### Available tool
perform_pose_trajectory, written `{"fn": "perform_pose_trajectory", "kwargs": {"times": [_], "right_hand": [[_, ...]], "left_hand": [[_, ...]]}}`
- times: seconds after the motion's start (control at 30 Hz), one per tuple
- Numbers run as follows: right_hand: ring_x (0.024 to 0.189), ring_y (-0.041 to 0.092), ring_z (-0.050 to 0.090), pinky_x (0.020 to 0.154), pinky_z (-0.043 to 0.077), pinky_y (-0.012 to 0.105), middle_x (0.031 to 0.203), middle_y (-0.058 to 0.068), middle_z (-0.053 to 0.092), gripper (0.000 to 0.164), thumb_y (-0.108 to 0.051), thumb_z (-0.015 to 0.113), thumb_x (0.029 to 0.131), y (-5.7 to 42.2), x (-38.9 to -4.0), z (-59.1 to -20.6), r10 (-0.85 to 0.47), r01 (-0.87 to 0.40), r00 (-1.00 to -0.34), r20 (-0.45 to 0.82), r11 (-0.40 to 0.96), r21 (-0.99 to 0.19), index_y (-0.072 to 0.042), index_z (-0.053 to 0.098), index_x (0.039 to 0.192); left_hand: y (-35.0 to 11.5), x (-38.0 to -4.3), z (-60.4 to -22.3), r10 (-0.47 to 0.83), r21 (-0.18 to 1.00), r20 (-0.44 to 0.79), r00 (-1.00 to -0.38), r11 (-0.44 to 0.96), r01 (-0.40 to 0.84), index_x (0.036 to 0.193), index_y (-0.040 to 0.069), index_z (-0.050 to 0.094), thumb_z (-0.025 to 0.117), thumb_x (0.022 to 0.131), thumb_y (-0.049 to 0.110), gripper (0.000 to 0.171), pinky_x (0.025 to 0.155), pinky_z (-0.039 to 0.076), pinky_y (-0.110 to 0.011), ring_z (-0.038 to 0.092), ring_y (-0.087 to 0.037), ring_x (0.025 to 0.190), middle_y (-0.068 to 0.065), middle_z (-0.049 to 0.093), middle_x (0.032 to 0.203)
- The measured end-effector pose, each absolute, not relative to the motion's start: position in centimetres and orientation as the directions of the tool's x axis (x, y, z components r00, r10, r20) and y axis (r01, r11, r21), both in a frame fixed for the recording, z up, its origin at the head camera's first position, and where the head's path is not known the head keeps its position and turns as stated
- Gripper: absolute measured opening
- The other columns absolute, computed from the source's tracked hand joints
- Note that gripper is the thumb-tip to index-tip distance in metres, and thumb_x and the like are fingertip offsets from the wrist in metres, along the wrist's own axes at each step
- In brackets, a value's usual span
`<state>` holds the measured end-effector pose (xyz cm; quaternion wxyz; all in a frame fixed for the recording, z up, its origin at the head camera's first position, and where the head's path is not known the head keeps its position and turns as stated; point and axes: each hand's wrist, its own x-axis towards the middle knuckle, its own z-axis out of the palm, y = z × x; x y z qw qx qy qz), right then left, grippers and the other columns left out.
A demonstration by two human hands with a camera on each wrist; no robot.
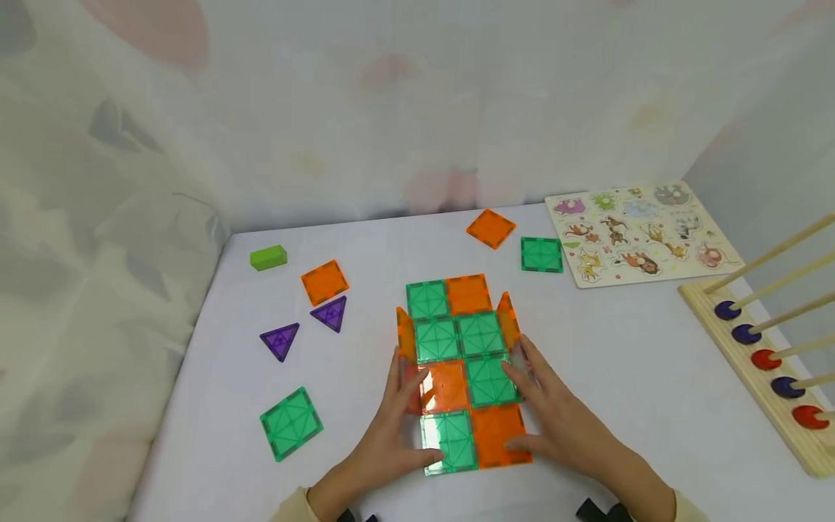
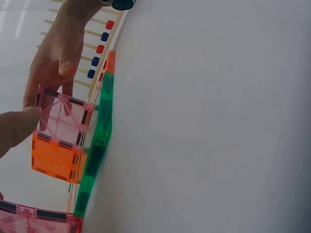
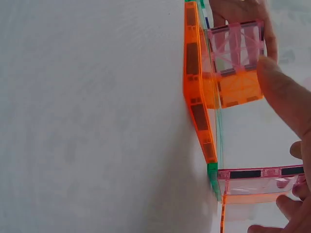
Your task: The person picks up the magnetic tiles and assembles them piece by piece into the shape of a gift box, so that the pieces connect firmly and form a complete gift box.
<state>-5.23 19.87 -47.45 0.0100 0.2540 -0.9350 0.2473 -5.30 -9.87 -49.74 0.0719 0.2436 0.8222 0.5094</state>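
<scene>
Green and orange square magnetic tiles (image 1: 445, 384) lie joined in a two-wide panel on the table. An orange tile (image 1: 406, 332) and a pinkish clear tile (image 3: 238, 46) stand upright along its left side. Along the right side stand another orange tile (image 1: 508, 319) and a pink clear tile (image 2: 63, 116). My left hand (image 1: 381, 431) is at the left pink tile, fingers mostly extended, thumb spread near the front green tile (image 1: 457, 442). Opposite, my right hand (image 1: 567, 428) touches the right pink tile, its thumb over the front orange tile (image 1: 494, 428).
To the left are purple triangles (image 1: 280, 341), an orange square (image 1: 325, 283), a green square (image 1: 291, 424) and a green block (image 1: 268, 257). Further back lie orange (image 1: 491, 228) and green (image 1: 541, 255) squares. An animal puzzle board (image 1: 642, 232) and a bead rack (image 1: 757, 377) occupy the right.
</scene>
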Motion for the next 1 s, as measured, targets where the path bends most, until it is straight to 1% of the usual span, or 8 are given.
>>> {"fn": "perform_pose_trajectory", "kwargs": {"times": [0.17,0.33,0.47,0.53,0.6,0.7,0.9,1.0], "right_hand": [[0.145,0.030,0.016,0.101,0.043,0.053,0.161,0.015,0.008,0.104,-0.059,0.080,0.063,19.9,-5.3,-47.6,-0.487,-0.519,-0.853,0.185,0.756,-0.399,-0.016,0.037,0.147],[0.144,0.029,0.019,0.103,0.043,0.047,0.161,0.013,0.011,0.105,-0.060,0.081,0.060,20.0,-5.0,-47.6,-0.512,-0.540,-0.840,0.179,0.761,-0.360,-0.018,0.039,0.147],[0.146,0.027,0.018,0.120,0.013,0.029,0.161,0.012,0.012,0.106,-0.062,0.082,0.058,20.1,-4.6,-47.5,-0.550,-0.572,-0.819,0.162,0.761,-0.307,-0.018,0.042,0.146],[0.146,0.029,0.015,0.120,-0.006,0.027,0.161,0.012,0.014,0.105,-0.064,0.080,0.057,20.1,-4.4,-47.6,-0.585,-0.603,-0.797,0.151,0.753,-0.263,-0.019,0.043,0.145],[0.146,0.031,0.012,0.118,-0.016,0.028,0.161,0.012,0.013,0.107,-0.068,0.078,0.057,20.0,-4.2,-47.7,-0.611,-0.626,-0.780,0.138,0.750,-0.213,-0.022,0.042,0.146],[0.145,0.035,0.012,0.117,-0.018,0.033,0.162,0.010,0.011,0.110,-0.071,0.076,0.054,20.0,-4.1,-47.8,-0.635,-0.650,-0.760,0.138,0.743,-0.159,-0.026,0.038,0.148],[0.143,0.038,0.014,0.116,0.010,0.050,0.162,0.009,0.011,0.112,-0.072,0.075,0.051,20.1,-3.9,-48.0,-0.616,-0.636,-0.771,0.163,0.756,-0.156,-0.027,0.038,0.147],[0.143,0.037,0.015,0.119,0.003,0.045,0.161,0.010,0.013,0.110,-0.074,0.073,0.053,20.2,-3.9,-48.1,-0.592,-0.619,-0.785,0.184,0.768,-0.166,-0.027,0.039,0.147]], "left_hand": [[-9.7,-5.3,-49.7,0.487,0.803,0.146,-0.861,0.450,0.391,0.149,0.016,0.030,0.089,0.065,0.036,0.105,0.098,0.040,-0.063,0.005,-0.044,0.146,-0.012,-0.021,0.159],[-9.7,-5.1,-49.7,0.489,0.764,0.131,-0.862,0.505,0.402,0.147,0.019,0.032,0.092,0.056,0.042,0.112,0.097,0.046,-0.054,0.009,-0.044,0.146,-0.013,-0.018,0.160],[-9.7,-4.8,-49.8,0.536,0.739,0.145,-0.831,0.500,0.451,0.147,0.019,0.029,0.094,0.052,0.040,0.117,0.097,0.047,-0.052,0.006,-0.043,0.146,-0.014,-0.018,0.159],[-9.8,-4.7,-49.9,0.546,0.726,0.153,-0.824,0.503,0.468,0.145,0.020,0.029,0.095,0.051,0.038,0.116,0.097,0.047,-0.050,0.005,-0.041,0.147,-0.014,-0.018,0.159],[-9.8,-4.6,-50.0,0.541,0.717,0.158,-0.826,0.512,0.473,0.144,0.021,0.029,0.096,0.050,0.035,0.116,0.096,0.048,-0.050,0.006,-0.040,0.147,-0.014,-0.017,0.159],[-9.8,-4.6,-50.0,0.528,0.704,0.156,-0.834,0.533,0.469,0.144,0.022,0.030,0.097,0.048,0.033,0.118,0.095,0.049,-0.049,0.007,-0.041,0.147,-0.013,-0.016,0.160],[-9.6,-4.4,-50.0,0.524,0.669,0.124,-0.843,0.583,0.461,0.147,0.020,0.025,0.098,0.045,0.032,0.126,0.091,0.052,-0.046,0.011,-0.041,0.145,-0.013,-0.014,0.160],[-9.7,-4.3,-50.0,0.518,0.642,0.125,-0.846,0.608,0.467,0.147,0.020,0.024,0.098,0.044,0.034,0.128,0.090,0.053,-0.046,0.010,-0.040,0.145,-0.013,-0.014,0.160]]}}
